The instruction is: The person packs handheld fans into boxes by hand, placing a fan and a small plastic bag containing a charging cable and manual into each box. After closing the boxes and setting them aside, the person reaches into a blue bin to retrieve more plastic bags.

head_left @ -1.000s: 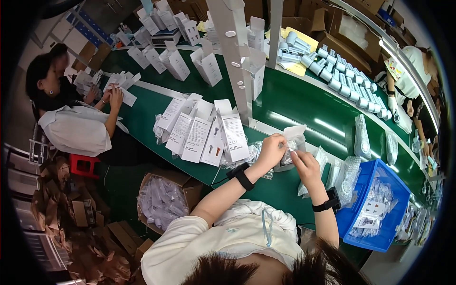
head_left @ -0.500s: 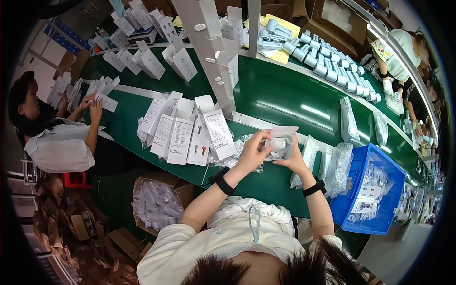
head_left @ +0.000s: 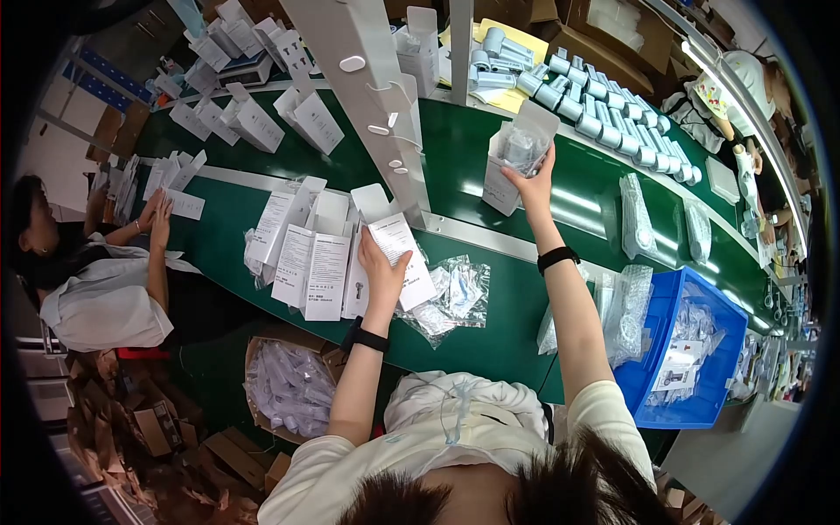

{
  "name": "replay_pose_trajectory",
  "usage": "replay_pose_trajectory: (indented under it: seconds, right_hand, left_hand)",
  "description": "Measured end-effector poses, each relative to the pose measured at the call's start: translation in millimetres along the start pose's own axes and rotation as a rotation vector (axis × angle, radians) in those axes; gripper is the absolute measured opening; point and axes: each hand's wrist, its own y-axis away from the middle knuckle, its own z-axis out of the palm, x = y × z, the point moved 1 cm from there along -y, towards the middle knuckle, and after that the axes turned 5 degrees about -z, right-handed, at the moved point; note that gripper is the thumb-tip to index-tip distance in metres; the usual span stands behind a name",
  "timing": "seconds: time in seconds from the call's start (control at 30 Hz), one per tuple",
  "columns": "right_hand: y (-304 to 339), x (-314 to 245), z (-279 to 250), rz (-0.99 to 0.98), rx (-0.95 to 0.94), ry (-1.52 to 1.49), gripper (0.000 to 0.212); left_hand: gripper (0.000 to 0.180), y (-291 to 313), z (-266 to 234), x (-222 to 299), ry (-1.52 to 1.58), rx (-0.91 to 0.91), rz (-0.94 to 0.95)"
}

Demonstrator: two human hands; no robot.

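An upright white carton with its flap raised stands at the far side of the green table, and my right hand is closed on its right side. A grey item in a clear plastic bag shows in its open top. My left hand is closed round another white carton, tilted at the right end of a row of open cartons. Beside that carton several clear plastic bags with small parts lie on the table.
A blue bin of bagged parts stands at right, with bubble-wrapped pieces beside it. A grey metal post rises between the table's halves. Rows of grey-blue devices lie farther back. A co-worker handles cartons at left.
My right hand has carried the filled carton away from me to the far side of the table. My left hand has let go of it, moved left and gripped another carton.
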Motion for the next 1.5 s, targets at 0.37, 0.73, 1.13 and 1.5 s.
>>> replay_pose_trajectory:
  seconds: [0.37, 0.73, 1.13, 1.5]
  right_hand:
    - [97.8, -69.2, -5.7, 0.080, -0.452, 0.258, 0.093]
    - [204.0, -119.7, -85.3, 0.230, -0.547, 0.087, 0.065]
    - [181.4, -1.2, -165.7, 0.503, -0.080, 0.735, 0.081]
    - [142.4, -169.0, -200.1, -0.057, 0.499, -0.483, 0.056]
  left_hand:
    - [0.094, 76.6, -59.6, 45.5, 0.513, 0.084, -0.124]
    - [0.088, 95.7, -28.1, 82.1, 0.675, -0.635, 0.177]
    - [0.066, 90.2, 70.6, 136.3, 0.309, -0.669, 0.609]
    - [0.061, 93.7, 83.6, 129.9, 0.417, -0.564, 0.564]
